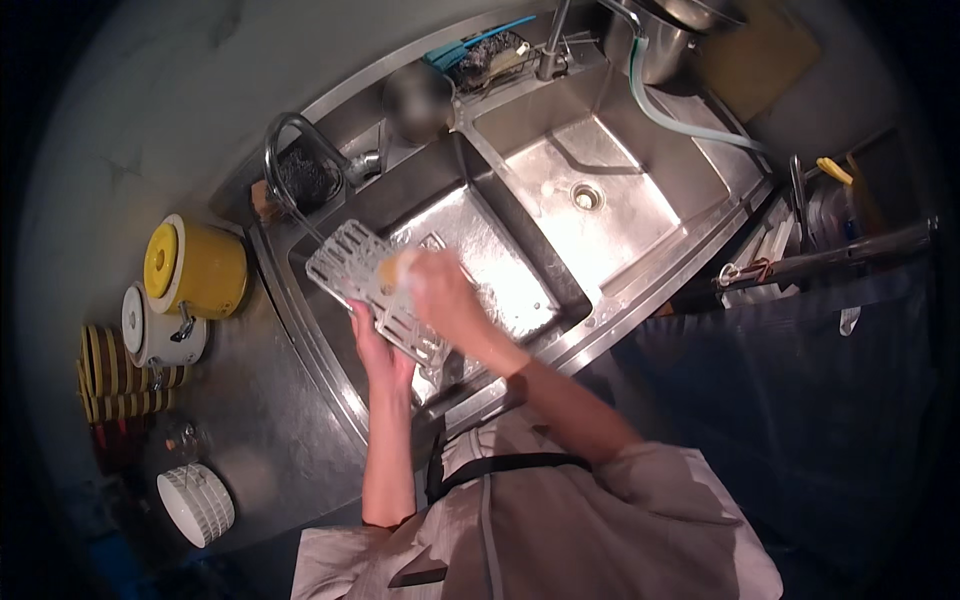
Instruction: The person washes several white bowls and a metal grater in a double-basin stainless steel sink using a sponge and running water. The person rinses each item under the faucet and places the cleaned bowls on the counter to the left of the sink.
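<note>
My left hand (381, 351) grips the near lower edge of a pale slotted rack panel (341, 255), with the thumb along its side. The panel is tilted over the left basin (495, 262) of a stainless steel double sink. My right hand (442, 289), slightly blurred, presses a yellow sponge (388, 270) against the panel's upper face. Whitish foam shows around the fingers. Part of the panel is hidden under my right hand. A curved metal faucet (274, 150) reaches toward the panel's far end.
The right basin (637, 210) has a round drain (586, 197). A pale hose (667, 124) hangs near a steel pot (652, 56). On the left counter stand a yellow lidded pot (217, 262), a white lidded pot (180, 337) and stacked white bowls (196, 504). A blue-handled brush (450, 54) lies behind the sink.
</note>
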`<action>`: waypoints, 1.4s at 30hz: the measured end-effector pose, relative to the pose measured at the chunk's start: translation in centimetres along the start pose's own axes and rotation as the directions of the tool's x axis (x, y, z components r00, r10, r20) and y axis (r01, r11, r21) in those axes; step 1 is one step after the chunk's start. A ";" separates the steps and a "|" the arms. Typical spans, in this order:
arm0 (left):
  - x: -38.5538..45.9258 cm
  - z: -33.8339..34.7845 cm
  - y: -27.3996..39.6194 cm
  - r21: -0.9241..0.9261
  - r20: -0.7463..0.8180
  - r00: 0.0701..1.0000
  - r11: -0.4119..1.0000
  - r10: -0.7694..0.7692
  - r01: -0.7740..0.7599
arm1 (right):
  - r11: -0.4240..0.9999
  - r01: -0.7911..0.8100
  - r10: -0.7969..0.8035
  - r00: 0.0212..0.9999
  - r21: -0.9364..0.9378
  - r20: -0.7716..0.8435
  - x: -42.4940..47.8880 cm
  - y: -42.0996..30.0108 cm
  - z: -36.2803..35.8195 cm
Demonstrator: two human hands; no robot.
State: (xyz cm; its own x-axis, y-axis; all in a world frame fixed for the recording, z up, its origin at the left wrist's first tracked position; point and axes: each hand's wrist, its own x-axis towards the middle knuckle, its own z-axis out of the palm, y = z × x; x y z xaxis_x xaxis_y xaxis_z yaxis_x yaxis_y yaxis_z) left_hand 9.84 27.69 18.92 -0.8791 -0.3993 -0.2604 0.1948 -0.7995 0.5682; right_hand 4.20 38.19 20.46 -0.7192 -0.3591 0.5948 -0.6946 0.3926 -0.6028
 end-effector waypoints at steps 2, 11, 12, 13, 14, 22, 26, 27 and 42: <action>-0.2 0.0 0.0 0.066 -0.024 0.998 0.996 0.059 -0.058 | 0.993 -0.066 0.083 0.980 -0.102 0.182 -0.4 0.6 -0.6; 0.1 1.0 -0.7 0.065 -0.011 0.993 0.991 0.115 -0.114 | 0.970 0.058 -0.092 0.987 0.238 0.134 -4.8 -2.7 -4.4; 0.1 1.2 -0.8 0.053 -0.002 0.994 0.993 0.107 -0.107 | 0.984 0.174 -0.179 0.970 0.045 0.164 -5.3 -0.9 -3.1; 0.0 1.2 -0.7 0.042 -0.004 0.995 0.994 0.104 -0.104 | 0.996 0.079 -0.085 0.976 0.034 0.200 -4.5 -0.8 -3.6; 0.0 1.6 -0.8 0.094 -0.075 0.991 0.990 0.113 -0.106 | 1.000 -0.015 0.010 0.972 0.019 0.235 -3.6 -0.8 -4.5; -0.4 1.2 -0.7 0.143 -0.158 0.978 0.983 0.134 -0.111 | 0.987 0.007 -0.030 0.989 0.161 0.142 -2.7 -2.1 -4.0; -0.5 0.0 0.3 -0.043 0.002 0.996 0.995 0.094 -0.094 | 0.969 -0.007 -0.014 0.996 0.247 0.083 -6.4 -0.3 -4.4; -1.2 -0.3 0.3 -0.014 0.004 0.995 0.995 0.099 -0.098 | 0.968 -0.217 0.180 0.951 0.129 0.250 -5.2 0.0 -5.4; -5.2 0.7 1.1 0.281 -0.050 0.997 0.957 -0.065 0.077 | 0.744 -0.264 0.220 0.964 0.614 0.148 -0.7 0.6 -5.7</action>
State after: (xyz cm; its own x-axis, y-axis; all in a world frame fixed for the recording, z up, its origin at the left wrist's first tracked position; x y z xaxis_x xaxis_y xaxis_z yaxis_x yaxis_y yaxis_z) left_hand 14.29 29.22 21.43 -0.8668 -0.3684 -0.3360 -0.0033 -0.6696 0.7427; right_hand 4.37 43.51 22.76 -0.8487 -0.3850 0.3625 -0.3376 -0.1331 -0.9318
